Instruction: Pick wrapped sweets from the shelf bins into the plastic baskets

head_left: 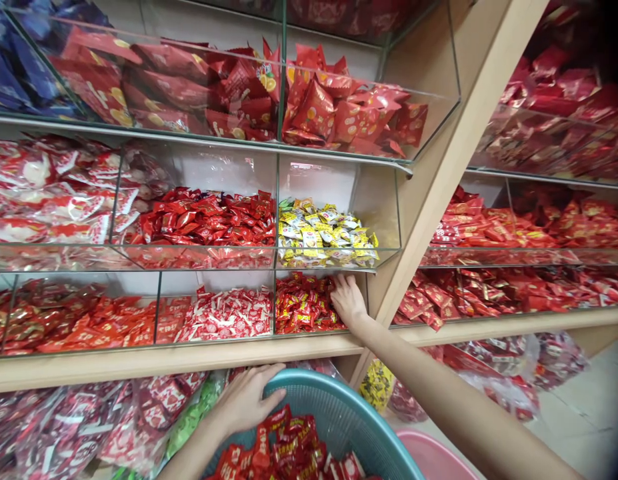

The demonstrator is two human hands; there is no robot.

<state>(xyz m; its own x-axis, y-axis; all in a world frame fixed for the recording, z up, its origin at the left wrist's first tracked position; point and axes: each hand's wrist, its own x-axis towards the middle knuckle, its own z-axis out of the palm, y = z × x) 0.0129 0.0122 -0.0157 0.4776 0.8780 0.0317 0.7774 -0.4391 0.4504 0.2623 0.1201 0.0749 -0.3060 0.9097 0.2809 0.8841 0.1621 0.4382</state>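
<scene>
My left hand (246, 400) is at the left rim of a teal plastic basket (359, 393), thumb inside and fingers along the outside, gripping the edge. Red wrapped candies (293, 447) lie in the basket. My right hand (347, 300) reaches into a lower glass bin, at its right side. Its fingers are bent and slightly apart over small red and yellow wrapped candies (306, 303); the fingertips are partly hidden and nothing shows clearly in them.
Yellow and white candies (326, 233) fill the bin directly above. Red-and-white candies (229, 313) lie in the left bin. A wooden upright (419, 220) stands right of my hand. Bagged candies (153, 413) sit under the shelf (189, 360). A pink tub (433, 453) is beside the basket.
</scene>
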